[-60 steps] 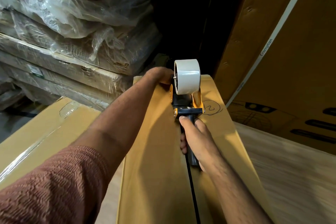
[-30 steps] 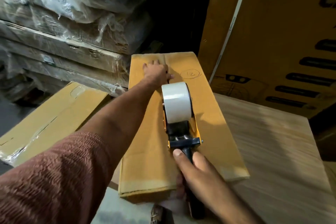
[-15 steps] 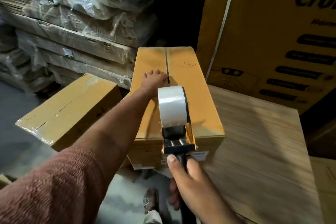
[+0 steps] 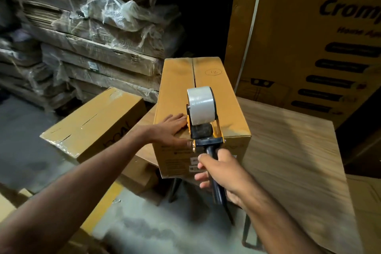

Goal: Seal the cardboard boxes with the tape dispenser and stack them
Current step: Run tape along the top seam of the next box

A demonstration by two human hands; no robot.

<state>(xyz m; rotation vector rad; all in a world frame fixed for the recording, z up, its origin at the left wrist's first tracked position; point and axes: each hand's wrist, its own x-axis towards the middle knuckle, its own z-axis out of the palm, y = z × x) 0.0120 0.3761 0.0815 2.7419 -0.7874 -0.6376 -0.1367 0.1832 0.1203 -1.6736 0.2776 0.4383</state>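
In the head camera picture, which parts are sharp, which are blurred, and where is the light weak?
Head view: the tape dispenser and the box under it are fairly sharp; the wooden table looks smeared by motion blur; the gap behind the box is almost black; glare shows on the plastic wrap; the wide lens bends the big printed carton at the edge.

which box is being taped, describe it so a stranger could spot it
Start at the wooden table. The cardboard box lies along its left edge, left hand flat on top, tape dispenser at its near end. Unlike the floor box, it has a circled "12" handwritten on top.
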